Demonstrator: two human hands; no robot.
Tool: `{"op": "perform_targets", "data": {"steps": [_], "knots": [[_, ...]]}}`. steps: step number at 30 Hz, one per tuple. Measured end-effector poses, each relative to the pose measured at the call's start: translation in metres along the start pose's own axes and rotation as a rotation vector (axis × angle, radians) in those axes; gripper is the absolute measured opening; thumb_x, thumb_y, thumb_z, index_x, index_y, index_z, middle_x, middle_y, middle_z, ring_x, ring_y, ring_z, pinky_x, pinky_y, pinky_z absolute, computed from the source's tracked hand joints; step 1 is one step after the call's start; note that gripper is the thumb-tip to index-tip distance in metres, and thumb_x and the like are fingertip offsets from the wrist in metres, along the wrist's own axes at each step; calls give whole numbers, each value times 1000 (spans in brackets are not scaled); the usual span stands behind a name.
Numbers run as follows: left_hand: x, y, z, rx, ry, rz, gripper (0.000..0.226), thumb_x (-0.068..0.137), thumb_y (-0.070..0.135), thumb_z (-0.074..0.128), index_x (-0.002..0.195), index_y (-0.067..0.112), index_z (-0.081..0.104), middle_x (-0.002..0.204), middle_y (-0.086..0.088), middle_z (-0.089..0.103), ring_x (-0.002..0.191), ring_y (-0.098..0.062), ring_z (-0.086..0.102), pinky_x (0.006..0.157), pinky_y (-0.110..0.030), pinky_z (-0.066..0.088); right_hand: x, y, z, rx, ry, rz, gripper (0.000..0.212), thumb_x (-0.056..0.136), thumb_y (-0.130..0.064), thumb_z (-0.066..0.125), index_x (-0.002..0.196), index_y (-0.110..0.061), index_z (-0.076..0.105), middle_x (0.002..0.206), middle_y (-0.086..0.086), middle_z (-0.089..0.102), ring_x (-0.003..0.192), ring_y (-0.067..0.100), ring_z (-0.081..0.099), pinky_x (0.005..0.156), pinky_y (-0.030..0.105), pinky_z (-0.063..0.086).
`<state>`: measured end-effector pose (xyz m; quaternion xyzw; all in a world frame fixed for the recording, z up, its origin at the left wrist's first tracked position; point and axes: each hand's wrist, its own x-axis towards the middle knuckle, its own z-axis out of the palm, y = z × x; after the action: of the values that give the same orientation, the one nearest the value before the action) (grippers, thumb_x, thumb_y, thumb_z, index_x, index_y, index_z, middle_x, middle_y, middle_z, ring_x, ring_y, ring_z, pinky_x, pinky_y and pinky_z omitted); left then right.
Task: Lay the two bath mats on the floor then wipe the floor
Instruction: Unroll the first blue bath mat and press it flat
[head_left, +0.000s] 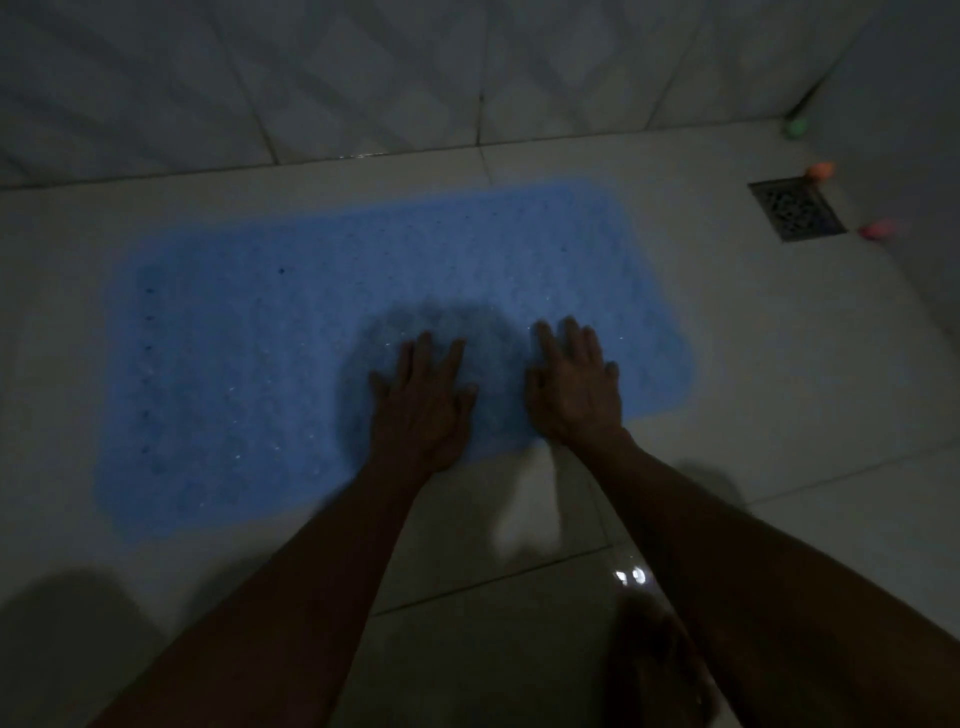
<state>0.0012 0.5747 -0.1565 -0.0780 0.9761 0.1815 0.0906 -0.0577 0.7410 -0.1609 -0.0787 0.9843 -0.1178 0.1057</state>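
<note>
Blue bath mat (363, 332) flat on floor | left hand (423, 402), right hand (576, 387) fingers straight, pressing | drain (797, 209) right

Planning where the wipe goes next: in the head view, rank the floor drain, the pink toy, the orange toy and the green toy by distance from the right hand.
From the right hand:
1. Floor drain, up and right.
2. Pink toy, just right of the drain.
3. Orange toy, behind the drain; close to the pink one.
4. Green toy, in the corner.

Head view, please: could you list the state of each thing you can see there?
blue bath mat: spread flat on the floor.
left hand: open, fingers straight, pressing the mat.
right hand: open, flat on the mat.
floor drain: grate in place, uncovered.
tiled floor: shiny, with a glinting patch.
</note>
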Motion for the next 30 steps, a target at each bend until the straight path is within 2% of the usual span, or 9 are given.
{"op": "perform_targets", "data": {"steps": [4,8,12,16,18,21,27,28,30], "knots": [[34,28,11,23,17,16,66,99,58,28,157,35,6,166,-6,0,153,-29,0,116,-65,6,28,27,-14,74,23,154,63,99,-57,22,155,-31,10,164,6,-1,150,31,-4,115,62,5],[67,42,27,77,48,30,67,97,65,22,156,41,4,167,-3,-4,152,-29,-7,115,-69,-2,53,41,-7,49,36,126,66,95,-65,19,154,-40,-1,164,-2,-10,148,29,-17,114,65,-6],[93,38,57,161,33,-1,66,94,69,15,154,47,-5,166,3,-8,152,-27,-14,111,-74,-3,65,56,15,-15,44,122,66,93,-69,13,151,-45,-8,163,-7,-17,147,28,-24,112,68,-5],[93,35,66,220,119,28,67,96,70,19,156,44,3,167,3,-2,153,-28,-7,111,-74,4,69,64,32,0,77,140,66,95,-67,20,153,-44,-2,164,-6,-10,148,27,-19,113,68,-1],[91,33,71,246,198,63,67,97,69,25,156,40,13,167,-1,7,153,-29,1,111,-73,8,67,64,35,-17,163,134,65,96,-66,25,154,-42,8,165,-4,-3,150,28,-11,114,67,3],[95,34,71,253,181,60,68,96,69,25,156,41,13,166,-1,8,153,-31,2,110,-73,8,68,63,36,-38,248,142,64,95,-66,31,153,-39,21,163,-1,10,151,30,0,113,65,9],[92,39,58,248,69,38,71,95,70,25,157,40,9,167,-2,1,153,-33,-3,110,-75,7,70,64,30,2,98,145,67,94,-67,29,153,-45,7,165,-4,-1,150,28,-12,113,68,3],[93,39,54,241,49,43,71,94,71,26,157,40,11,167,-3,4,152,-34,0,109,-75,8,72,64,28,18,77,143,67,94,-66,30,153,-44,9,165,-3,1,150,29,-11,113,69,2],[101,38,44,246,37,52,70,92,72,27,154,39,24,162,-6,22,147,-38,18,108,-73,15,81,62,20,31,66,141,66,90,-64,35,150,-40,22,161,5,14,148,34,1,112,70,2]]}}
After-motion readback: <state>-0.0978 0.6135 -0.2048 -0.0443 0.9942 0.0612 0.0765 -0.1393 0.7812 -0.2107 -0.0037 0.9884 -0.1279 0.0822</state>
